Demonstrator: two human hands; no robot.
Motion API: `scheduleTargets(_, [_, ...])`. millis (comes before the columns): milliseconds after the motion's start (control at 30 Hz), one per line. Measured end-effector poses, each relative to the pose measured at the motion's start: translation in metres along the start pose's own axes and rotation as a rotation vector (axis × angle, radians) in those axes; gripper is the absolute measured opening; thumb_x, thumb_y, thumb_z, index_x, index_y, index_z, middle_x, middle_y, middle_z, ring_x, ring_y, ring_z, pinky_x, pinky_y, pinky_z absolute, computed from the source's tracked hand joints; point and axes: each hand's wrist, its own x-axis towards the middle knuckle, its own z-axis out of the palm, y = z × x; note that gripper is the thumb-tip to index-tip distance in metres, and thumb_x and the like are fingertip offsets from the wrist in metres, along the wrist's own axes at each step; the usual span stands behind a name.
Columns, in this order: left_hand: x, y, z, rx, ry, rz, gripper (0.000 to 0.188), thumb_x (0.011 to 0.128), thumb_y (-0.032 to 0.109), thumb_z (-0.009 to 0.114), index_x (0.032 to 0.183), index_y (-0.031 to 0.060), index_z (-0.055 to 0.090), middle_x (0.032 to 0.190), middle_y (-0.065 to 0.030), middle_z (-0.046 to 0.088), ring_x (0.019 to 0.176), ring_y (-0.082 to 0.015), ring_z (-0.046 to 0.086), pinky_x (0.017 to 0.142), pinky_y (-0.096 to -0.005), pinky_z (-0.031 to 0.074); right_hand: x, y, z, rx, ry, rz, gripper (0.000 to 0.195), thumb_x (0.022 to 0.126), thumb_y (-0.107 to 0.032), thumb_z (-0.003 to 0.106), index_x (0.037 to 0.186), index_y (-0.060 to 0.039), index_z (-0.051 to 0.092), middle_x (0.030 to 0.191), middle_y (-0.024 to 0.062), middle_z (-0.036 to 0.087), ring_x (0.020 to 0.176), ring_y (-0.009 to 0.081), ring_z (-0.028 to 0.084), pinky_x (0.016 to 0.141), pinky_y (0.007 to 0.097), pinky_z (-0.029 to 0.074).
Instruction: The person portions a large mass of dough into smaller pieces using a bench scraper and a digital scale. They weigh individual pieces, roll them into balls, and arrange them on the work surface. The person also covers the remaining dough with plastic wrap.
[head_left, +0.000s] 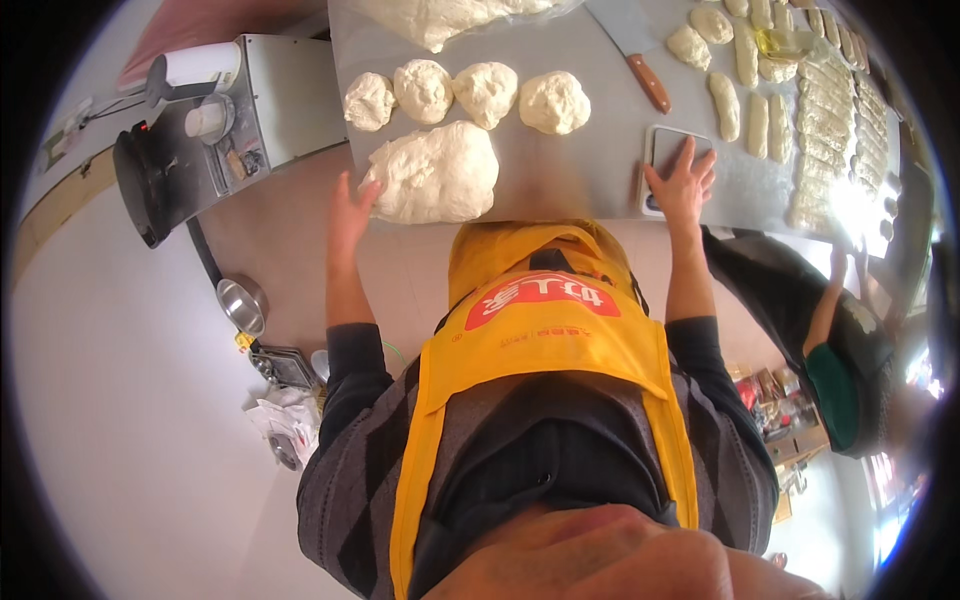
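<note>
My left hand (352, 204) is at the near left edge of the metal table, its fingertips at the left side of a big lump of dough (435, 176). Behind that lump several round dough balls (424, 91) lie in a row. On the right, my right hand (684, 180) rests with spread fingers on a flat digital scale (651, 202) with a pale rim and a dark top. Beyond it lies a cleaver (646, 79) with a wooden handle. A larger mass of dough (442, 19) lies at the far edge of view, partly under clear plastic.
Dough strips (825, 142) lie in rows at the right, near a small container of yellow oil (784, 45). Another person (832, 375) stands at the table's right end. To the left is a side table (292, 97) with a white container; a metal bowl (241, 306) sits below.
</note>
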Motion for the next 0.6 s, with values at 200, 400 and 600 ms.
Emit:
scheduleTargets(200, [0.011,0.012,0.017,-0.155,-0.029,0.018,0.075,0.09,0.044,0.077,0.144,-0.0036,0.054,0.134,-0.0258,0.065,0.123,-0.0334,0.064,0.103,-0.0409,0.049,-0.028,-0.053,-0.015,0.201,-0.254,-0.423,0.062,0.088,-0.032,0.073,0.143,-0.0098,0.054,0.142,0.0233,0.056,0.13,0.0394,0.055,0.104,0.0501,0.048])
scheduleTargets(400, [0.015,-0.008,0.038,-0.644,-0.36,-0.195,0.055,0.092,0.028,0.076,0.133,-0.0051,0.062,0.121,-0.0148,0.072,0.108,-0.0238,0.071,0.091,-0.0365,0.057,-0.091,-0.181,0.06,0.694,-0.399,-0.636,0.071,0.096,-0.035,0.068,0.154,-0.0077,0.039,0.147,0.0252,0.051,0.132,0.0398,0.054,0.111,0.0461,0.044])
scheduleTargets(600, [-0.07,0.089,0.033,-1.202,-0.746,0.04,0.054,0.088,0.023,0.078,0.131,-0.0064,0.062,0.122,-0.0125,0.07,0.108,-0.0221,0.069,0.092,-0.0365,0.057,-0.09,-0.187,0.068,1.261,-0.855,-0.166,0.058,0.093,-0.021,0.065,0.146,-0.0032,0.051,0.133,0.0143,0.064,0.121,0.0226,0.062,0.103,0.0383,0.05])
